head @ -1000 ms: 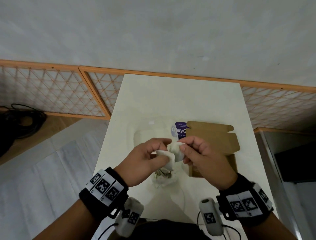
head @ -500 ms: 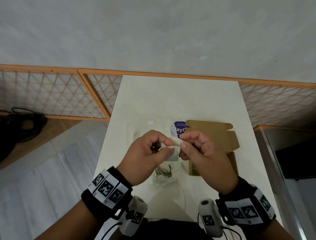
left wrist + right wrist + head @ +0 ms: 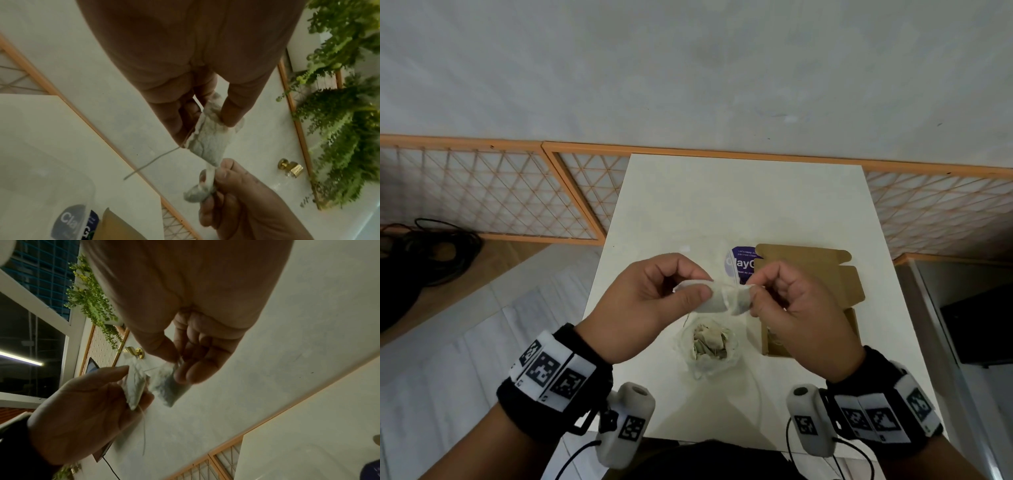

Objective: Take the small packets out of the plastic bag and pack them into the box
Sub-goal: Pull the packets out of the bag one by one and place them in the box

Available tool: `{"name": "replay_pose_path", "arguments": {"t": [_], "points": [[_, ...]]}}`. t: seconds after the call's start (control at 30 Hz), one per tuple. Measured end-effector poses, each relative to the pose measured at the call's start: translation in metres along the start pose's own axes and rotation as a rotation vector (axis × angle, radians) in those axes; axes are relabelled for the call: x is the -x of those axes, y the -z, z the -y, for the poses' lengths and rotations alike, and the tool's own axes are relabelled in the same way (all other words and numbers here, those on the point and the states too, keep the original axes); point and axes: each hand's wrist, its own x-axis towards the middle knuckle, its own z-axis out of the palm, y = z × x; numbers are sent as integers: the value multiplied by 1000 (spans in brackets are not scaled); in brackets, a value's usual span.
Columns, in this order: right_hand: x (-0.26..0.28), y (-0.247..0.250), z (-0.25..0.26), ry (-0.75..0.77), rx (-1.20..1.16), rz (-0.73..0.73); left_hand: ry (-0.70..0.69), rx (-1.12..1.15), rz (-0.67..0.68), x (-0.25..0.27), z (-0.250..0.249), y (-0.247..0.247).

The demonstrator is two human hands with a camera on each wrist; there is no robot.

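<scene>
We pinch one small packet (image 3: pixel 710 301) in our left hand (image 3: pixel 654 305) and another packet (image 3: pixel 741 301) in our right hand (image 3: pixel 796 308), apparently pulling them apart above the plastic bag (image 3: pixel 710 346), with the box (image 3: pixel 808 274) just beyond our right hand on the counter (image 3: pixel 722 205).

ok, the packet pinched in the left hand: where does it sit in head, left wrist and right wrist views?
Head: left-hand packet at centre, between the thumbs, above the plastic bag.
Left wrist: centre, hanging below the left hand's fingertips.
Right wrist: lower left of centre, in the left hand.
Shared landmark: the orange-framed lattice panel.
</scene>
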Motion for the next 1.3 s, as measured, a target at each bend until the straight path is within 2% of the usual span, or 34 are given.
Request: {"name": "replay_pose_path", "arguments": {"t": [0.1, 0.2, 0.37, 0.47, 0.57, 0.67, 0.73, 0.9, 1.07, 1.2, 1.3], "points": [[2, 2, 4, -24, -77, 138, -30, 56, -29, -6, -5, 1], [2, 4, 11, -29, -293, 185, -11, 100, -32, -10, -3, -2], [-9, 2, 20, 25, -531, 95, 105, 182, 16, -10, 10, -14], [-17, -1, 25, -13, -597, -36, 124, 181, 52, -7, 15, -19], [-23, -3, 22, -48, -509, -204, 113, 75, 54, -2, 17, -18], [-26, -5, 13, -26, -342, -272, 11, -143, 24, 1, 15, -16], [-24, -8, 10, -9, -254, -252, -51, -232, -27, 1, 11, -17], [-17, -18, 11, -24, -209, -150, -90, -212, -121, -13, 6, -24], [-9, -19, 12, -44, -227, -46, -131, -206, -159, -17, 9, -26], [-3, -19, 5, -123, -294, 27, -119, -188, -161, -20, 16, -29], [-1, -19, -7, -112, -138, 69, -90, -192, -156, -22, 25, -30]]}}
